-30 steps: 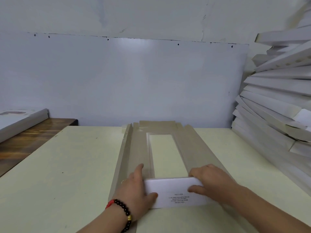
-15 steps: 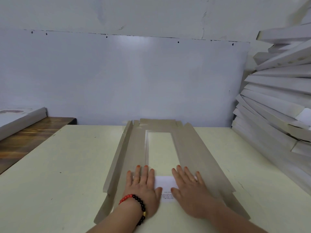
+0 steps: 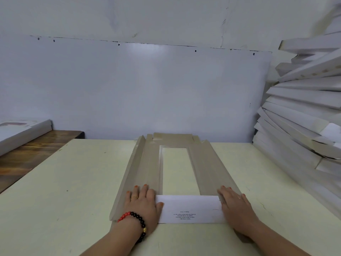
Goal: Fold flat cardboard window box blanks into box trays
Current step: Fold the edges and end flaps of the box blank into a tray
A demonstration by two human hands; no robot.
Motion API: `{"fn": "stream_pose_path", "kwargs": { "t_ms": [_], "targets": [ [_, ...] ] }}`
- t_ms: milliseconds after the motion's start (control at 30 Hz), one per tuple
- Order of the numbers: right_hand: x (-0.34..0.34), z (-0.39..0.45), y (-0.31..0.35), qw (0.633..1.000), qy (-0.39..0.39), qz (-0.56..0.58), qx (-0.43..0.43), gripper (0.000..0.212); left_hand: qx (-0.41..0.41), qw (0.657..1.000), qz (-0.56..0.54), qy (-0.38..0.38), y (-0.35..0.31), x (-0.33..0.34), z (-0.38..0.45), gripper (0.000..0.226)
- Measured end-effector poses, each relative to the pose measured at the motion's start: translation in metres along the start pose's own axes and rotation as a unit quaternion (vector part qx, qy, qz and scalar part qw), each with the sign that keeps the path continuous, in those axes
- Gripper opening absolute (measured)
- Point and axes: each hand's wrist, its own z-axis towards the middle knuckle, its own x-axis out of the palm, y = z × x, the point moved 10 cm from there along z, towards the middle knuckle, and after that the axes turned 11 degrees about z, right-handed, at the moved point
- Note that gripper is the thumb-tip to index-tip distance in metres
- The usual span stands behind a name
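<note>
Straight, flat fingers of the left hand [image 3: 143,204] press the long brown cardboard window box blank [image 3: 147,169] just left of its folded-over white end flap with small printed text [image 3: 189,208]; the thumb touches that flap's left edge. The right hand [image 3: 236,207] lies flat with fingers extended, pressing the blank just right of the flap. The blank lies lengthwise on the pale cream table [image 3: 64,191], its window cut-out beyond the flap. A leaning stack of folded white box trays [image 3: 302,115] stands far right of the flap.
</note>
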Motion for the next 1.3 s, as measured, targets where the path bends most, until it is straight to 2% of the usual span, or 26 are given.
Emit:
{"fn": "stream_pose_path", "kwargs": {
  "t_ms": [100,200,267,333,433,567,633,767,833,933,1000,1067,1133,1200,1233,1300],
  "targets": [
    [-0.015,-0.002,0.007,0.995,-0.031,0.099,0.005,0.013,0.012,0.999,-0.036,-0.022,0.002,-0.013,-0.002,0.046],
    [-0.022,-0.005,0.013,0.991,-0.026,0.130,0.002,0.011,0.016,0.995,-0.082,-0.060,0.002,-0.031,-0.006,0.020],
    [-0.023,-0.008,0.017,0.992,-0.014,0.129,0.001,0.006,0.022,0.991,-0.109,-0.079,-0.001,-0.040,-0.010,0.015],
    [-0.023,-0.012,0.018,0.990,0.005,0.140,0.009,0.026,0.032,0.985,-0.151,-0.077,-0.003,-0.044,-0.010,0.027],
    [-0.026,-0.013,0.024,0.983,0.007,0.186,0.000,0.055,0.030,0.978,-0.206,-0.011,-0.002,-0.041,-0.006,0.059],
    [-0.028,-0.017,0.026,0.957,0.038,0.287,0.027,0.068,0.036,0.966,-0.236,0.100,-0.003,-0.035,-0.008,0.074],
    [-0.024,-0.022,0.028,0.954,0.076,0.289,0.031,0.070,0.048,0.964,-0.217,0.144,-0.005,-0.033,-0.014,0.078],
    [-0.017,-0.037,0.039,0.968,0.130,0.216,-0.007,0.061,0.083,0.983,-0.054,0.152,-0.012,-0.040,-0.035,0.073],
    [-0.021,-0.044,0.050,0.981,0.113,0.143,-0.060,0.057,0.108,0.987,-0.005,0.119,-0.022,-0.046,-0.046,0.055],
    [-0.025,-0.058,0.072,0.982,0.078,0.038,-0.165,0.044,0.161,0.986,0.032,0.012,-0.044,-0.058,-0.063,0.019],
    [-0.024,-0.077,0.089,0.970,0.063,-0.033,-0.234,0.032,0.201,0.977,0.068,-0.025,-0.057,-0.057,-0.075,0.029],
    [-0.025,-0.095,0.099,0.945,0.001,-0.121,-0.303,0.022,0.221,0.968,0.119,-0.023,-0.066,-0.050,-0.086,0.037],
    [-0.022,-0.114,0.109,0.915,-0.073,-0.172,-0.359,0.021,0.230,0.954,0.147,-0.122,-0.075,-0.065,-0.104,0.037],
    [-0.008,-0.128,0.115,0.888,-0.094,-0.202,-0.402,0.010,0.239,0.951,0.175,-0.089,-0.080,-0.049,-0.114,0.042],
    [-0.003,-0.130,0.118,0.880,-0.107,-0.200,-0.418,0.021,0.238,0.951,0.174,-0.090,-0.081,-0.040,-0.116,0.043],
    [0.005,-0.133,0.125,0.862,-0.171,-0.222,-0.423,0.061,0.240,0.949,0.163,-0.121,-0.086,-0.038,-0.120,0.043]
  ]
}}
